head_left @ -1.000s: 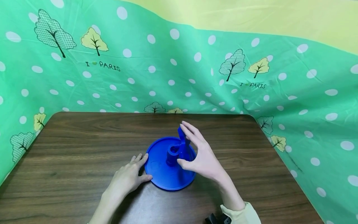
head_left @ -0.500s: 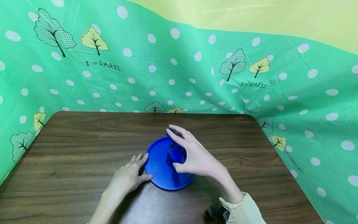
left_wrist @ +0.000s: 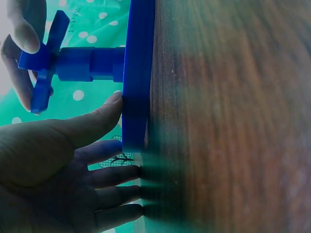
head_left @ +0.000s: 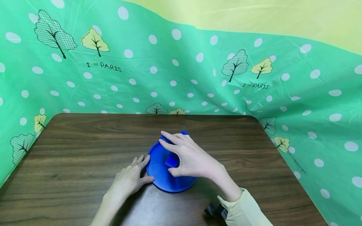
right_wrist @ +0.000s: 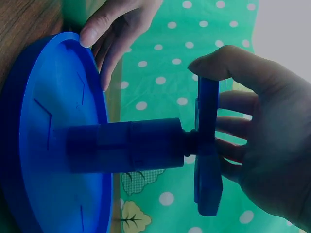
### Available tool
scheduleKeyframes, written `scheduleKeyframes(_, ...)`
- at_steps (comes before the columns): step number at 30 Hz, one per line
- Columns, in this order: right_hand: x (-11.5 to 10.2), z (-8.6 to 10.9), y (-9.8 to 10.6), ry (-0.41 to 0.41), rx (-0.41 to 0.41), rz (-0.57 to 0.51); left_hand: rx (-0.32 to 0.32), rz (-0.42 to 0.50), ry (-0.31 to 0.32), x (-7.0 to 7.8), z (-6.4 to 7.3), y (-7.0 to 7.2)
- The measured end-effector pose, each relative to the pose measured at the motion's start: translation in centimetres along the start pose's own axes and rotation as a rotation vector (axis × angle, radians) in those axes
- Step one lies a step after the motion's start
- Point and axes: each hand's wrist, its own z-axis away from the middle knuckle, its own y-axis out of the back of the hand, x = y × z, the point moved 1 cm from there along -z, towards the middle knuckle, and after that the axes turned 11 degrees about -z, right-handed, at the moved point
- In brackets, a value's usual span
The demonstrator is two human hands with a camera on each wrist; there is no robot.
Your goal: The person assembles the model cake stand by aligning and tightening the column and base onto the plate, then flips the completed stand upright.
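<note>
A round blue base (head_left: 159, 179) with a raised rim lies on the table. From its middle rises a blue post (right_wrist: 131, 145), made of stepped cylinders. At the post's top is a blue piece with several flat arms (right_wrist: 208, 145), joined to it by a narrow neck. My right hand (head_left: 192, 157) holds this armed piece, thumb on one arm and fingers behind it; the hand covers much of it in the head view. My left hand (head_left: 130, 179) rests against the base's left rim, fingers fairly straight and thumb touching the edge.
The brown wooden table (head_left: 85, 150) extends around the base. A green dotted cloth (head_left: 158, 72) hangs behind the table and down its sides. A small black device (head_left: 216, 211) sits at the right wrist, beside the pale sleeve (head_left: 246, 208).
My right hand has moved left over the base, and the armed piece has gone from tilted beside the post to lying flat on top. The left hand and base stay put.
</note>
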Motion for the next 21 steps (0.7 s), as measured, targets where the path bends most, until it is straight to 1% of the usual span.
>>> scheduleKeyframes(4, 0.04, -0.16, -0.12, 0.009, 0.012, 0.041, -0.002, -0.001, 0.001, -0.01, 0.00, -0.01)
scheduleKeyframes(7, 0.16, -0.17, -0.28, -0.003, 0.021, 0.052, 0.001, 0.001, -0.004, -0.03, 0.01, -0.01)
scheduleKeyframes(14, 0.47, 0.25, -0.59, -0.025, 0.059, 0.027, 0.002, 0.001, -0.004, -0.02, 0.01, -0.06)
scheduleKeyframes(21, 0.56, 0.80, -0.68, -0.041, 0.099, 0.039, 0.010, 0.002, -0.008, 0.01, 0.02, -0.07)
